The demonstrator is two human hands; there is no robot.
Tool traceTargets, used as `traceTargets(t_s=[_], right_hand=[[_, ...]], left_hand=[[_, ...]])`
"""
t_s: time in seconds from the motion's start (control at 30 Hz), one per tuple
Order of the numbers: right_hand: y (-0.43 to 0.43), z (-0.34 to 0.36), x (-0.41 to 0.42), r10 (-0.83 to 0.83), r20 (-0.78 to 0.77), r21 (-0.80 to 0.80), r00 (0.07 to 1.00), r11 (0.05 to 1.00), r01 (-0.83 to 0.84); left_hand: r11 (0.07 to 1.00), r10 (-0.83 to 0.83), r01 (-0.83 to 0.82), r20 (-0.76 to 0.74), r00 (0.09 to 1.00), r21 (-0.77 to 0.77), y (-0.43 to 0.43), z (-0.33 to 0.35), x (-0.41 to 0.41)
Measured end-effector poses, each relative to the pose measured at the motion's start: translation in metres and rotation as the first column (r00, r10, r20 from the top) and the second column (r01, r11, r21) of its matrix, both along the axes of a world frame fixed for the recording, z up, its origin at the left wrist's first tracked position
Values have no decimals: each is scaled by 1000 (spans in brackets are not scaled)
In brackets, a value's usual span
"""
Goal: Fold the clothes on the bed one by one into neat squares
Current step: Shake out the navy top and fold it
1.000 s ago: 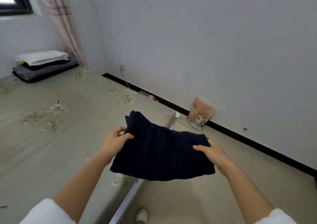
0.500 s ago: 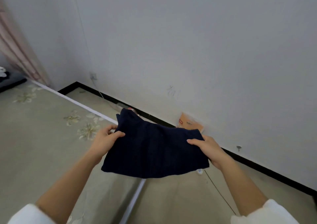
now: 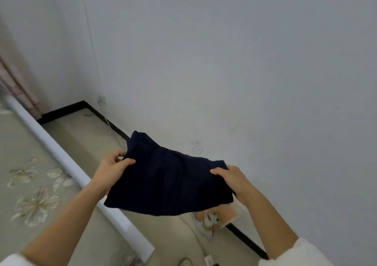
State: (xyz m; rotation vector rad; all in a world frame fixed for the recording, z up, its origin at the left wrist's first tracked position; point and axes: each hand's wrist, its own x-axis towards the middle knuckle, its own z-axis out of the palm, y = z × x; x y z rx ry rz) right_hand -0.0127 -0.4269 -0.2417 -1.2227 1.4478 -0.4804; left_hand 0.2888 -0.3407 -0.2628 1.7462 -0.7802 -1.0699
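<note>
The left hand (image 3: 111,170) and right hand (image 3: 232,179) pinch the navy garment (image 3: 169,182) at nine and three o'clock. The bed (image 3: 24,143) lies at eight o'clock.

Home bedroom, floral-sheeted bed (image 3: 30,184), pink curtain (image 3: 18,86), bare white wall (image 3: 224,62)

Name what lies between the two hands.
In the head view, the dark navy garment stretches between the left hand and right hand, held at both sides.
</note>
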Motion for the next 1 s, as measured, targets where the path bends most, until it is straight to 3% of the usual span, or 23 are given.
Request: traceTargets(t_s=[0.23, 0.57, 0.73, 1.0], right_hand=[[-167, -3, 50, 271, -40, 32, 962, 962, -269], [-309, -36, 235, 533, 30, 106, 845, 839, -533], [-379, -37, 350, 604, 36, 135, 796, 787, -603], [-448, -22, 540, 701, 166, 166, 693, 673, -721]], left_hand=[[969, 240, -241, 23, 970, 54, -85, -12, 17], [806, 585, -588, 67, 809, 62, -160, -31, 135], [779, 618, -620, 51, 784, 87, -209, -34, 230], [706, 708, -703, -66, 703, 92, -250, -17, 371]])
